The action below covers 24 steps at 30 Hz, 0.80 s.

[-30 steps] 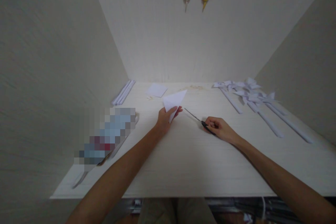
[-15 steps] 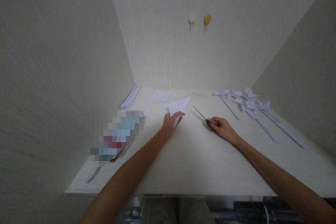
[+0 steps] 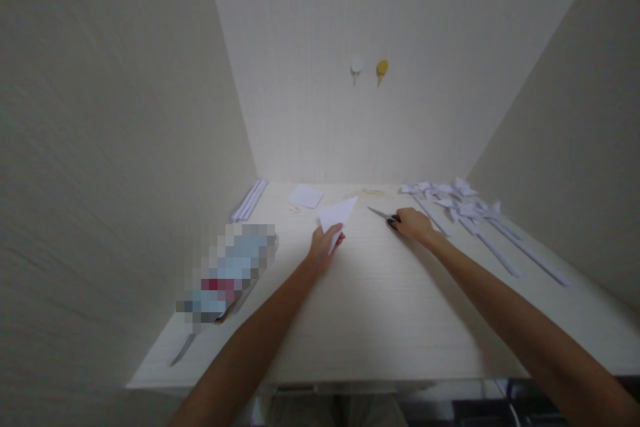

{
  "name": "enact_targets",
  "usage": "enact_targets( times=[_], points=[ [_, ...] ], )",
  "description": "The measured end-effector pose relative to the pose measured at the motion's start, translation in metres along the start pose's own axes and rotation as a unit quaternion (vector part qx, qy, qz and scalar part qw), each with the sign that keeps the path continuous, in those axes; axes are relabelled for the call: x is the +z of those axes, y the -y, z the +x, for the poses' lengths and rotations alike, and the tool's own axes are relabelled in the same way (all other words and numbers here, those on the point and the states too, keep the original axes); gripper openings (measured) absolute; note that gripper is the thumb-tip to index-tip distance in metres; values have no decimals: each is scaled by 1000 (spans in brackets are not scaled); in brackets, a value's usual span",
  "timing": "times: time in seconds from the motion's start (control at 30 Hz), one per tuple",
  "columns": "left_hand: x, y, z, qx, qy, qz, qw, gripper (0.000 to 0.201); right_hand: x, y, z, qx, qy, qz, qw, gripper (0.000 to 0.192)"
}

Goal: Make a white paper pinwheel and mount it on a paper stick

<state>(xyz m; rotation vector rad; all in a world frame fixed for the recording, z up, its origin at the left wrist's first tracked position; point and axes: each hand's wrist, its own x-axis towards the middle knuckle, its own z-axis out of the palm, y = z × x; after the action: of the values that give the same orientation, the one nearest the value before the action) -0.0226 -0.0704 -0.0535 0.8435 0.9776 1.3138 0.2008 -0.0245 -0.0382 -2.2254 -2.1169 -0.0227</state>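
Between the thumb and fingers of my left hand (image 3: 324, 245) is a white folded paper triangle (image 3: 336, 215), one point aimed up and to the right. My right hand (image 3: 414, 223) is closed around the dark handles of a pair of scissors (image 3: 380, 213). The scissor blades point left toward the paper, apart from it and seemingly together. Behind my left hand a flat white paper sheet (image 3: 306, 196) lies on the table.
Rolled white paper sticks (image 3: 249, 199) lie at the back left. White paper pinwheels (image 3: 457, 197) on sticks are at the right. A pixelated object (image 3: 233, 273) lies on the left of the table (image 3: 370, 333). Two hooks, one yellow (image 3: 383, 68), hang on the back wall.
My right hand has turned over, palm downward, and moved slightly up with the scissors, whose handles now show more. My left hand keeps the paper. The whole view has shifted slightly upward.
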Motion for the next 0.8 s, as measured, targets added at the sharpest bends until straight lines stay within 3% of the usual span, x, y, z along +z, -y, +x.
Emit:
enact_targets(
  times=[0.47, 0.8],
  points=[
    [0, 0, 3, 12, -13, 7, 1000, 8, -6, 10, 4, 1, 27, -63, 998, 26],
    [1, -2, -1, 25, -9, 21, 999, 6, 1, 7, -3, -7, -24, 39, 999, 23]
  ],
)
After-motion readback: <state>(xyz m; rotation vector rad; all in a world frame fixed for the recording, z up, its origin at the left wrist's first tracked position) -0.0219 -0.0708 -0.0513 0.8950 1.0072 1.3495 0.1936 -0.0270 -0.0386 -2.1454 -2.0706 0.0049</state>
